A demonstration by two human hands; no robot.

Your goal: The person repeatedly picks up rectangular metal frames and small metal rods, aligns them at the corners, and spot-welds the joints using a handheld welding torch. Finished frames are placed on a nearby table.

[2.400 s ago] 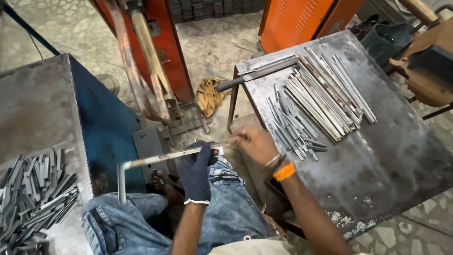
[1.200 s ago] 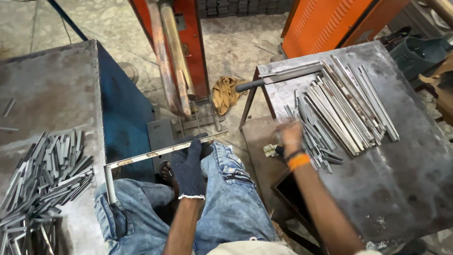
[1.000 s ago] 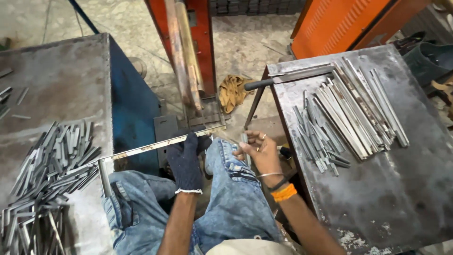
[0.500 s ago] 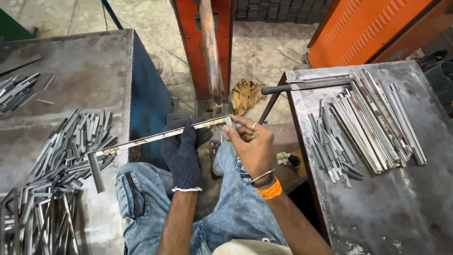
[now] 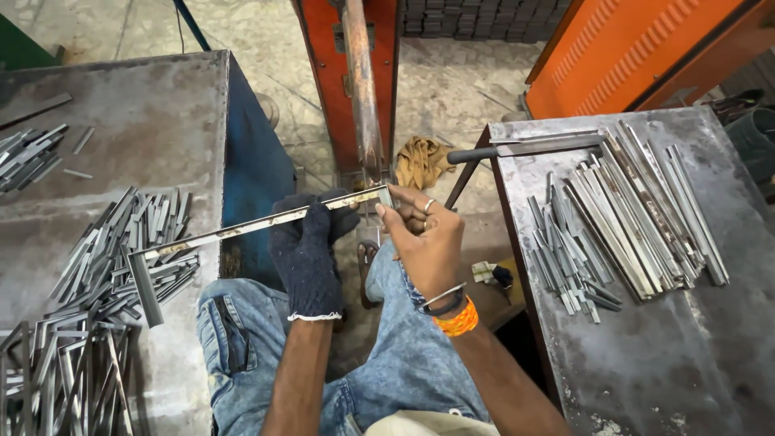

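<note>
Left hand, dark knit glove, was at frame centre, fingers curled around the L-shaped metal strip near its right end. Right hand, bare, rings and an orange bracelet, was just right of it, fingertips pinching a small metal piece against the strip's tip. Strip ran from centre down-left, bent leg over the left worktop beside a pile of cut strips. Long flat bars lay on the right worktop. Orange machine column sat top centre.
</note>
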